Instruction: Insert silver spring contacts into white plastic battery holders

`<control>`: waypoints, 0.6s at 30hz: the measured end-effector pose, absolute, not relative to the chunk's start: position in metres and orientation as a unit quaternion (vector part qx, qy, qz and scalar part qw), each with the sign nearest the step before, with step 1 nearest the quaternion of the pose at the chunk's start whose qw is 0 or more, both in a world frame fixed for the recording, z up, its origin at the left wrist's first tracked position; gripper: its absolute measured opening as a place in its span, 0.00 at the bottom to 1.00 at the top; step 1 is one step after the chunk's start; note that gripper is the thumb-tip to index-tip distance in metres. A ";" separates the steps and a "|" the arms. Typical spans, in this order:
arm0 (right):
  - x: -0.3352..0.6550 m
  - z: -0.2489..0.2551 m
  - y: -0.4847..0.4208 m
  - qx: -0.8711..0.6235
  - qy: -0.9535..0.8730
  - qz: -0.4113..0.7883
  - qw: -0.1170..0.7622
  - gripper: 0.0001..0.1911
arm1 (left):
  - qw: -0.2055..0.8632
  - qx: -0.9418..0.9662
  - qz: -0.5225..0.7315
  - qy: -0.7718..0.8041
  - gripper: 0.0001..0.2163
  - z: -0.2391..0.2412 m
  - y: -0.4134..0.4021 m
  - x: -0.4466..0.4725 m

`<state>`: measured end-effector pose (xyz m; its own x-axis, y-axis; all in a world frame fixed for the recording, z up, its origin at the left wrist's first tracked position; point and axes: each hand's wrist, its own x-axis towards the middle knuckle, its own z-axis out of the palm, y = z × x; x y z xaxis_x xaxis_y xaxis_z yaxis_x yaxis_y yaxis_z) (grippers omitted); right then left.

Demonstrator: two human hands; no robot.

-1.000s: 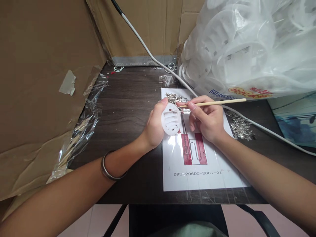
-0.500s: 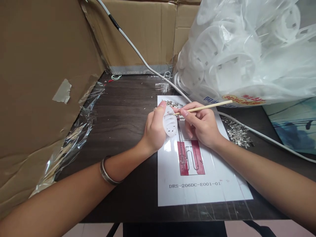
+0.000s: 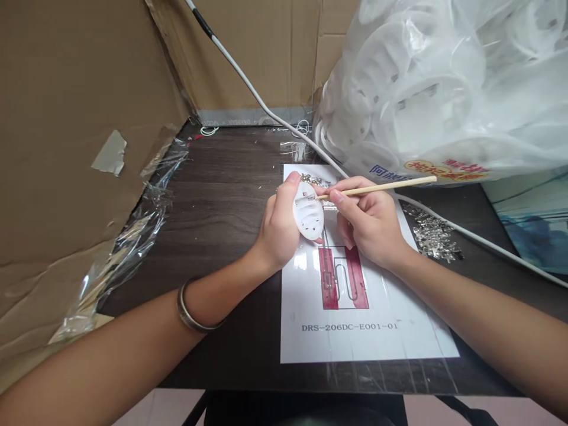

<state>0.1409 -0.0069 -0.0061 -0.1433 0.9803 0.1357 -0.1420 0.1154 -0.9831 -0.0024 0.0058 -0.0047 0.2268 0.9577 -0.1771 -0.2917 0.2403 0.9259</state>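
Note:
My left hand (image 3: 280, 228) is closed round the edge of a white round plastic part (image 3: 309, 220) with curved ridges and small holes, its face tilted toward me. A thin wooden stick (image 3: 390, 186), like a bamboo skewer, is pinched in my right hand (image 3: 370, 222). The stick's tip meets the upper part of the white piece, at a small metal bit in a slot, too small to make out. Beneath both hands lies a printed sheet (image 3: 337, 346) with a red-marked diagram. Behind the white part is a pile of small metal pieces (image 3: 316, 180).
A big clear bag (image 3: 426, 112) of similar white parts stands at the back right. Another heap of metal pieces (image 3: 435, 236) lies right of the sheet. A white cable (image 3: 266, 106) crosses the table. Cardboard walls (image 3: 84, 148) rise left and behind; wooden sticks in plastic (image 3: 110, 272) lie left.
The white part has turned its face slightly more toward me. My right hand and the stick have shifted a little to the right, and the whole view has moved slightly.

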 end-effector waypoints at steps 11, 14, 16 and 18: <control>0.142 -0.008 0.000 -0.388 -0.570 0.523 0.502 0.14 | 0.637 0.468 0.439 0.427 0.32 -0.014 0.007 -0.012; 0.141 -0.008 0.000 -0.382 -0.564 0.535 0.499 0.15 | 0.637 0.466 0.438 0.431 0.31 -0.013 0.007 -0.013; 0.141 -0.008 0.000 -0.376 -0.555 0.550 0.499 0.14 | 0.640 0.463 0.439 0.429 0.30 -0.012 0.006 -0.013; 0.141 -0.007 0.000 -0.370 -0.548 0.559 0.501 0.14 | 0.643 0.464 0.441 0.421 0.30 -0.011 0.005 -0.014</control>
